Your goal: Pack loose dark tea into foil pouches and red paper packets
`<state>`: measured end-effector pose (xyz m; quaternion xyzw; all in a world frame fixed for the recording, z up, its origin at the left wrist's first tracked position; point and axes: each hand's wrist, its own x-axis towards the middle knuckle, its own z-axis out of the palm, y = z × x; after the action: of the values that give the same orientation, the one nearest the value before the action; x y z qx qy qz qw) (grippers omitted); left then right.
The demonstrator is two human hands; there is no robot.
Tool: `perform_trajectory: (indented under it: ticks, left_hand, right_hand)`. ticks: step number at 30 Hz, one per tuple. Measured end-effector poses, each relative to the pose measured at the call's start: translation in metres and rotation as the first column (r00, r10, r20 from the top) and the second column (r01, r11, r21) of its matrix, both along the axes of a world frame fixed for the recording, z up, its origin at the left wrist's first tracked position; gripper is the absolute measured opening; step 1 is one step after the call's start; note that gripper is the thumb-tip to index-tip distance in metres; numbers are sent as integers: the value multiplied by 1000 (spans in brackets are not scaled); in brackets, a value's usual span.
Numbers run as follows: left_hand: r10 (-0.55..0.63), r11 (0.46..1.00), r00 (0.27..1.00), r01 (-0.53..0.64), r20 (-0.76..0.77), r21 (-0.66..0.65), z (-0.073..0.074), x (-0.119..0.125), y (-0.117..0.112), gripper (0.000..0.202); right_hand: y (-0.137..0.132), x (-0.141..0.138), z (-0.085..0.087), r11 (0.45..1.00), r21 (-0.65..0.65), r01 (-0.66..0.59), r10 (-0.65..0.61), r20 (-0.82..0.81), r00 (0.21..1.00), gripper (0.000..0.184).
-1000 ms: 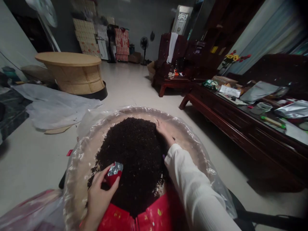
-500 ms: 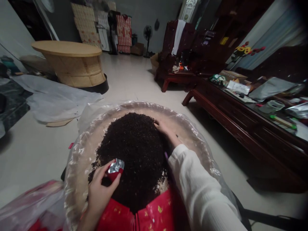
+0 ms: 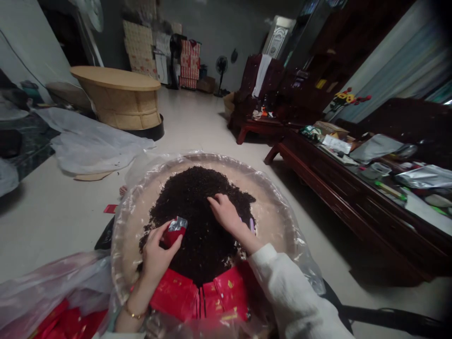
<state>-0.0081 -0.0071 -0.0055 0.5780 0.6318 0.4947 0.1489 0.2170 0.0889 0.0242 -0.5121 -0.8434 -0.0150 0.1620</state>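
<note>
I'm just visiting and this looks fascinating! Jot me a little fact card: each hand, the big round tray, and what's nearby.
Left hand: holds a small red packet, silvery inside showing
Right hand: at the dark heap; whether it grips any cannot be told
Round tray: edged with clear plastic, bearing the loose heap
Near side: more red packets
Partly hidden: purple object beside the heap
Farther right: dark wooden table, cluttered on top

I wear a thin gold-coloured bracelet [image 3: 133, 314] on my left arm [image 3: 143, 289] and a creased, loose white sleeve [image 3: 291, 287] on my right arm [image 3: 253, 241].
</note>
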Motion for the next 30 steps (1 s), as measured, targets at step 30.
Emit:
perform_trajectory:
  ticks: [30]
  left_hand:
    - [6,1000,1000,-6,-14,-4,-9,-1,3,47]
  right_hand:
    - [-40,-52,-32,875,7,-484,461,295,837,27]
